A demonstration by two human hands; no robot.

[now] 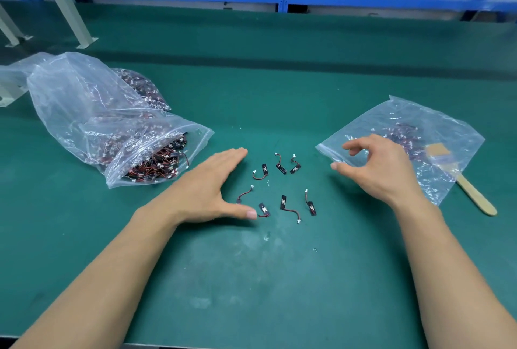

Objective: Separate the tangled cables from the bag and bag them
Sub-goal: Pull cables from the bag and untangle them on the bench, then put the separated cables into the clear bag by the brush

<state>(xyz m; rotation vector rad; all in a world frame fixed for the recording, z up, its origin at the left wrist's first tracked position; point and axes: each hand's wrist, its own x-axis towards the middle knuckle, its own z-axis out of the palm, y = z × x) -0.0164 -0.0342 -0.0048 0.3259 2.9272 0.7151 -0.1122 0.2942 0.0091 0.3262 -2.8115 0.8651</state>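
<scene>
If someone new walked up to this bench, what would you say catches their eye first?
The big clear bag stuffed with red-and-black cables at the left stands out first. Next come the few loose cables spread on the green table between the open left hand and right hand. At the right lies a smaller bag with a wooden-handled brush overlapping it.

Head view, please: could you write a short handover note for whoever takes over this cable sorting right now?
Left hand open, flat beside the loose cables.
Right hand open, empty, over the mouth of the small bag.
Big bag lies at the left, full of tangled cables.
Small bag holds some; a brush lies at its right edge.
Done: a few cables separated on the mat.
Left: bag them, then repeat.
</scene>
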